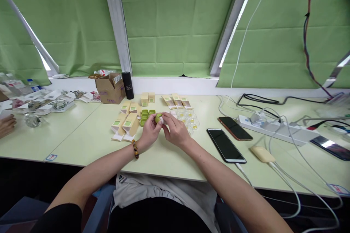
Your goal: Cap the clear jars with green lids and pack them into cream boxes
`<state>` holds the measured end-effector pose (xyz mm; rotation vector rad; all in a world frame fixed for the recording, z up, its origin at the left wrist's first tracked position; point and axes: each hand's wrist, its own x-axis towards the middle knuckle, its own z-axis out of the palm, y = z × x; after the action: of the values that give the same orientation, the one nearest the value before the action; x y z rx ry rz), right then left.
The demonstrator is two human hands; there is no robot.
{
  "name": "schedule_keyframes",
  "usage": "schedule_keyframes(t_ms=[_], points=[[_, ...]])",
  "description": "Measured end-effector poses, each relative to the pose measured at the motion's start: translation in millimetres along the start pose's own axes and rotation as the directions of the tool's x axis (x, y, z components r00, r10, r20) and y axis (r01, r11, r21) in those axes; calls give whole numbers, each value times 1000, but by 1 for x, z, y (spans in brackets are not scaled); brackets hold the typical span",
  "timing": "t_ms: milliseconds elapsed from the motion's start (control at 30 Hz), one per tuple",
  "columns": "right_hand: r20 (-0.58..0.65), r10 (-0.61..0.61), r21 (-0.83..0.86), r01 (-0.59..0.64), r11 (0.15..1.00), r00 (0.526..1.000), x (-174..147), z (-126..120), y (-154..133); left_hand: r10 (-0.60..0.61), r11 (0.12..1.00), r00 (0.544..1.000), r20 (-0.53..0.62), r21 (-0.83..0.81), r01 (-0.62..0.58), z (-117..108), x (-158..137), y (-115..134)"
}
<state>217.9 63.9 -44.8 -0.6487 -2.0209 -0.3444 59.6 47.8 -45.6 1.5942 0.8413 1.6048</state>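
Note:
Over the table's middle, my left hand (150,131) and my right hand (176,130) meet with their fingers closed on a small green-and-white piece (158,118). Its exact kind is too small to make out, and fingertips cover part of it. Just beyond my left hand lie several small green square containers (144,113). To its left, cream boxes with green labels (130,124) stand with their flaps open. Clear round plastic cups with yellow bits inside (191,118) sit right beside my right hand.
Farther back are more cream boxes (177,102), a cardboard box (110,89) and a black bottle (127,85). Two phones (226,145), a power strip (276,129) and loose cables lie to the right. Another person's hand (7,125) rests at the far left near packaged goods (46,105).

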Motion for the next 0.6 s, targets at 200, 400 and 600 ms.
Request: schedule_keyframes(t_ms=[200, 400, 600], points=[[-34, -1, -17, 0, 1000, 999, 0, -4, -1, 8, 1000, 1000, 26, 19, -9, -4, -1, 6], [-42, 7, -45, -9, 999, 999, -3, 0, 0, -6, 999, 985, 171, -40, 13, -8, 4, 8], [-13, 8, 22, -7, 1000, 1000, -5, 6, -5, -39, 999, 994, 104, 8, 38, -8, 8, 3]])
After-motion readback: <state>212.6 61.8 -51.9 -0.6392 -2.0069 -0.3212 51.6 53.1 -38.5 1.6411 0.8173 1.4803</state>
